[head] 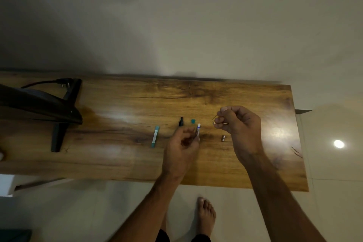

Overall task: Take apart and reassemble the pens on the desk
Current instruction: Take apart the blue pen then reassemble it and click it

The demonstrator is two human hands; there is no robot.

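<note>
While left fingers (193, 139) pinch a slim barrel (198, 129), right fingers (221, 121) clamp a thin refill (224, 123).

A plain pale wall (176, 21) fills the upper half of the frame. Across the middle runs a glossy wooden table (127, 153) with dark grain, pushed against the wall. At left a black monitor (39, 104) stands on it, a plug (64, 81) behind. Below and at right lies light tiled floor (334, 163), reflecting a round lamp (339, 144).
</note>
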